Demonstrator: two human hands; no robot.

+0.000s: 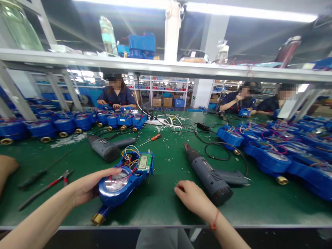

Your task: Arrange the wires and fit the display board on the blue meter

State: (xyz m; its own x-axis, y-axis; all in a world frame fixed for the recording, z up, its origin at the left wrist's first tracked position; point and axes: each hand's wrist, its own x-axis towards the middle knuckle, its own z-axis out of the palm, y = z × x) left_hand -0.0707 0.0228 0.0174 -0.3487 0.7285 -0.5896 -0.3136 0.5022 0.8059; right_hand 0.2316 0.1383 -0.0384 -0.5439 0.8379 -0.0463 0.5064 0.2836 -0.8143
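Observation:
My left hand (89, 185) grips the near left side of a blue water meter (114, 199), its thumb over the round clear window. The meter's brass pipe end (98, 218) points toward me. At its far end, a green circuit board with a lit display (144, 162) rests on the housing beside loose coloured wires (131, 157). My right hand (192, 197) lies on the green table (160, 204), fingers curled in with nothing visible in them. Just right of it is a grey heat gun (210, 176), not held.
Another heat gun (105, 148) and an orange-handled screwdriver (153, 138) lie beyond the meter. Red-handled pliers (52, 186) and a dark screwdriver (33, 180) are at left. Rows of blue meters (269, 159) line both sides. A shelf (155, 65) spans overhead; co-workers (116, 93) sit opposite.

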